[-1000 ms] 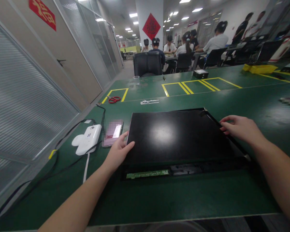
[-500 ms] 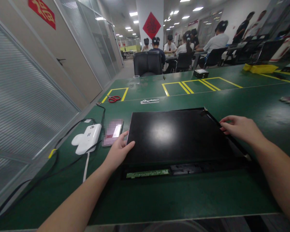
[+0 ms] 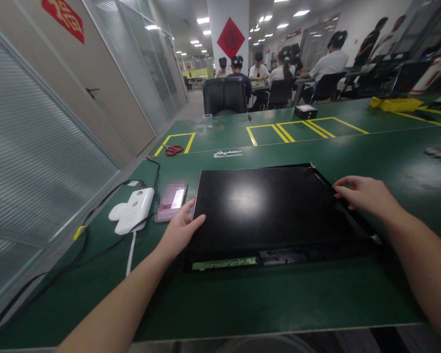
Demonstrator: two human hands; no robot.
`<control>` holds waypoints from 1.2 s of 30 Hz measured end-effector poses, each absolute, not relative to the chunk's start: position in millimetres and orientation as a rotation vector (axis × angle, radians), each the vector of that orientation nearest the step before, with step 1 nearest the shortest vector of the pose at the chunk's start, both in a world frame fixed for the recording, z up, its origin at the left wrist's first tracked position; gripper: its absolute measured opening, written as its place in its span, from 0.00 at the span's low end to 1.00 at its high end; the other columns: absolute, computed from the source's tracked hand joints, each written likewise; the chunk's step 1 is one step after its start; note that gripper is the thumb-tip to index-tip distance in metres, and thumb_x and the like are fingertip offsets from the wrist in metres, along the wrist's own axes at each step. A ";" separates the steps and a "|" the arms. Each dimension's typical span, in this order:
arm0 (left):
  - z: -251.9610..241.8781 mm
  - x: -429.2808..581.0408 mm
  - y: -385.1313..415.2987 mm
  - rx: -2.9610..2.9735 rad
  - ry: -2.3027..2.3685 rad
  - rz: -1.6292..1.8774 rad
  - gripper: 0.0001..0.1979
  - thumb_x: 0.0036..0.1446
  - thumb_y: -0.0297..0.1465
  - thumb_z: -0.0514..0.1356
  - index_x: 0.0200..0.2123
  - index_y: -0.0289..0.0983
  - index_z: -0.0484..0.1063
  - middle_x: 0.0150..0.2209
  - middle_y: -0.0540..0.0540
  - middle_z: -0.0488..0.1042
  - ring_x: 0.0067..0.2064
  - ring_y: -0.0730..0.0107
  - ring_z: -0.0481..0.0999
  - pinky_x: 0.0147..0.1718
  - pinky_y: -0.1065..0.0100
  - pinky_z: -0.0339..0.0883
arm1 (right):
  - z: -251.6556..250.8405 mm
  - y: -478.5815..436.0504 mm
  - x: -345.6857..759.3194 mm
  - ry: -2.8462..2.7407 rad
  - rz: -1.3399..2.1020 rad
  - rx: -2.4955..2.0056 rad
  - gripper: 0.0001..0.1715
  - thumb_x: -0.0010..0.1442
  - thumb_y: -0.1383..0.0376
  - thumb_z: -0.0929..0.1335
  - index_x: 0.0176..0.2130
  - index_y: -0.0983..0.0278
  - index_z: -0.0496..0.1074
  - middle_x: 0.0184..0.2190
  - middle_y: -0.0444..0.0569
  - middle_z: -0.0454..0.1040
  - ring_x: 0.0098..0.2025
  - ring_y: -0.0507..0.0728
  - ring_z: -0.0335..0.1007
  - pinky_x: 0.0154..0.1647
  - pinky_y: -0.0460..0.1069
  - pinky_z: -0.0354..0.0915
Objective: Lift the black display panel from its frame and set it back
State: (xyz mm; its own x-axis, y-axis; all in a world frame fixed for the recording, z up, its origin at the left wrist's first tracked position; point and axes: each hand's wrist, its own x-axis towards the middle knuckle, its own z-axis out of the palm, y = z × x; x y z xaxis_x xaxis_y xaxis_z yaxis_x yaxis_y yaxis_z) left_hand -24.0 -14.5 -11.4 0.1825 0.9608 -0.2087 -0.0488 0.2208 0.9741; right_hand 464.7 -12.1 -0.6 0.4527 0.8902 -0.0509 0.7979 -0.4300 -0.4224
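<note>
A dark, glossy screen panel (image 3: 264, 206) lies flat in front of me, over a black frame (image 3: 360, 226) whose right side sticks out past it. Along the near edge, a narrow green circuit board (image 3: 224, 264) shows beside black strips. My left hand (image 3: 182, 228) grips the panel's left edge, thumb on top and the other fingers at the side and partly hidden. At the right side, my right hand (image 3: 363, 193) is closed, its thumb and fingertips pinching the frame's edge.
Left of the panel are a phone (image 3: 172, 200), a white power strip (image 3: 135, 213) and black cables (image 3: 84, 245) on the green table (image 3: 279, 304). Red-handled scissors (image 3: 174, 150), white scraps (image 3: 228, 154) and a black box (image 3: 306, 112) lie farther back. Several people sit beyond.
</note>
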 end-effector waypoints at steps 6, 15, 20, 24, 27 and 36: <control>-10.4 -24.6 -16.5 1.070 1.129 0.953 0.54 0.49 0.38 0.78 0.73 0.31 0.57 0.37 0.41 0.87 0.40 0.48 0.88 0.41 0.55 0.82 | -4.9 -7.6 472.1 -1.541 0.205 -2.370 0.14 0.55 0.54 0.67 0.35 0.57 0.79 0.29 0.46 0.83 0.39 0.63 0.80 0.38 0.53 0.68; -7.4 -24.3 -19.2 1.053 1.145 0.980 0.48 0.48 0.38 0.78 0.69 0.36 0.62 0.40 0.42 0.87 0.43 0.47 0.88 0.45 0.51 0.82 | -4.5 -6.7 474.4 -1.540 0.256 -2.365 0.14 0.55 0.54 0.67 0.35 0.57 0.79 0.29 0.47 0.83 0.39 0.63 0.80 0.38 0.53 0.68; -9.6 -24.4 -16.5 1.156 1.130 1.083 0.39 0.46 0.38 0.78 0.61 0.35 0.73 0.60 0.34 0.80 0.65 0.42 0.77 0.66 0.47 0.69 | -9.1 -5.8 478.1 -1.559 0.217 -2.340 0.15 0.54 0.53 0.67 0.35 0.57 0.80 0.30 0.47 0.83 0.38 0.63 0.80 0.37 0.53 0.68; -18.0 -31.7 -10.7 1.359 1.221 1.090 0.36 0.47 0.40 0.76 0.59 0.37 0.76 0.71 0.33 0.68 0.74 0.40 0.65 0.73 0.46 0.57 | -8.9 -6.3 478.2 -1.549 0.225 -2.341 0.16 0.54 0.53 0.66 0.35 0.57 0.80 0.29 0.47 0.84 0.39 0.63 0.80 0.39 0.53 0.68; -27.3 -39.9 -6.0 1.548 1.364 1.044 0.32 0.48 0.40 0.74 0.58 0.38 0.79 0.75 0.35 0.59 0.78 0.41 0.56 0.75 0.48 0.51 | -8.6 -5.9 479.2 -1.546 0.232 -2.327 0.16 0.54 0.52 0.67 0.35 0.57 0.80 0.29 0.47 0.83 0.39 0.63 0.80 0.40 0.53 0.68; -38.8 -45.3 0.3 1.799 1.461 0.859 0.30 0.51 0.42 0.71 0.57 0.38 0.79 0.74 0.32 0.61 0.76 0.36 0.57 0.75 0.41 0.48 | -6.7 -6.4 476.2 -1.512 0.237 -2.334 0.15 0.54 0.54 0.67 0.35 0.57 0.80 0.29 0.47 0.83 0.39 0.64 0.79 0.42 0.54 0.68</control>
